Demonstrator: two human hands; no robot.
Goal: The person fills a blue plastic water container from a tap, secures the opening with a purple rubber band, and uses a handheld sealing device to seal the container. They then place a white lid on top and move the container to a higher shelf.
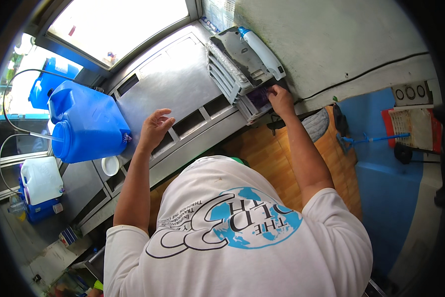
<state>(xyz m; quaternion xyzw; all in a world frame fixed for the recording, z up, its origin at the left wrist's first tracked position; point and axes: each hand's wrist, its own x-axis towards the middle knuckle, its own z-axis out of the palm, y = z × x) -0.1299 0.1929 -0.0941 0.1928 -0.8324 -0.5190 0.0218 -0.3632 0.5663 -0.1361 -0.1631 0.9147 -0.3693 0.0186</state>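
Note:
My left hand [156, 129] hovers over the front edge of a metal counter [170, 74], fingers loosely bent and apart, with nothing in it. My right hand [280, 100] is at the counter's right end, its fingertips pinched together beside a dark purple item [258, 98]. What those fingers hold, if anything, is too small to make out. Just beyond them stands a worn grey slatted device [231, 62], its paint chipped. Along its right side lies a long pale-blue and white handle-like piece [262, 53].
A large blue jerrycan [91, 119] with a hose in its mouth stands at left, near a white round lid [110, 166] and a white jug [41, 180]. A black cable [359, 74] runs along the right wall. Blue tools [376, 138] lie at right.

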